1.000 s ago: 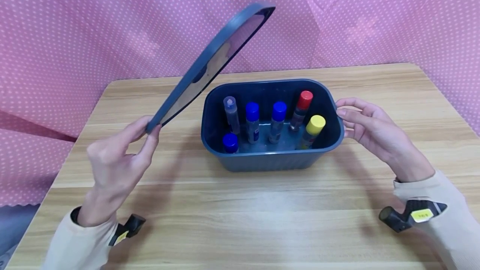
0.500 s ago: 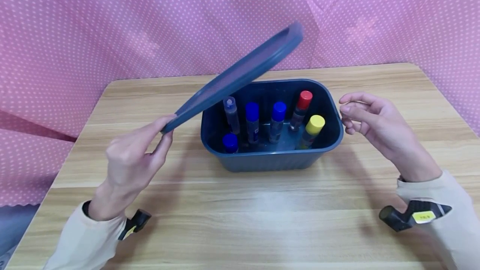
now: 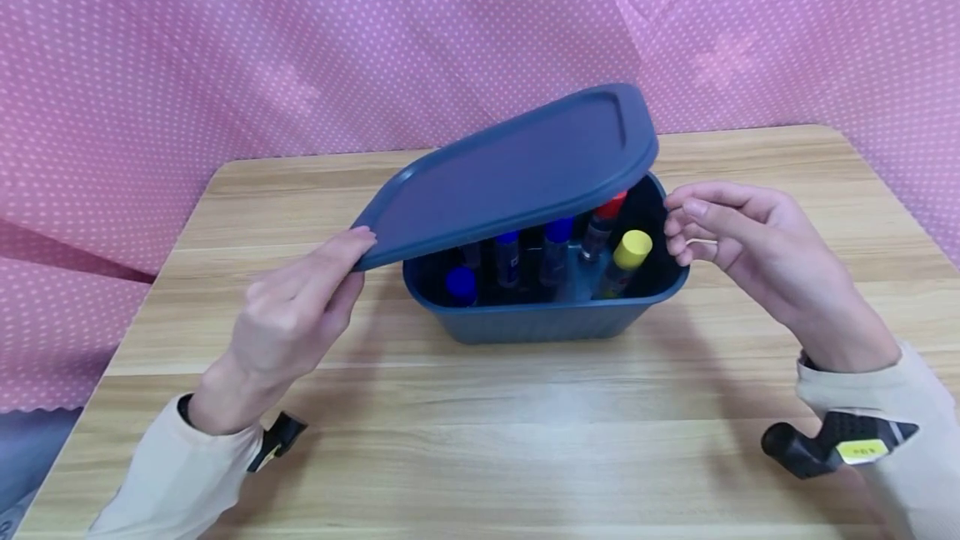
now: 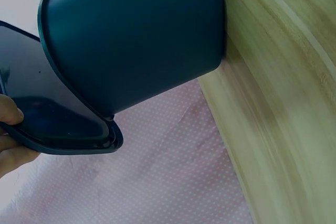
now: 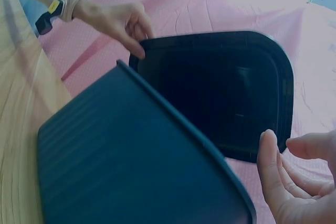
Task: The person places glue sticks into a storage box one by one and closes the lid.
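My left hand [image 3: 288, 315] pinches the left end of a dark blue plastic lid [image 3: 517, 165], thumb beneath and fingers on top. Tilted with its right end raised, the lid covers the back and left of a matching bin [image 3: 532, 325]. In the left wrist view, a corner of the lid [image 4: 79, 140] overlaps the bin's rim. Inside stand several small capped bottles: a yellow-capped one [image 3: 632, 250], a red-capped one [image 3: 611, 204] and blue-capped ones [image 3: 461, 283], partly hidden. Beside the bin's right rim, my right hand [image 3: 765, 265] has loosely bent fingers and holds nothing.
The bin stands on a wood-grain table [image 3: 480, 440]. A pink dotted cloth [image 3: 337, 48] hangs behind the table and at both sides. Each wrist carries a black camera mount [image 3: 802, 448] over a light sleeve [image 3: 900, 448].
The lid has swung down from steeply raised to a shallow tilt over the bin as my left hand moved right. My right hand has left the rim and hovers beside it.
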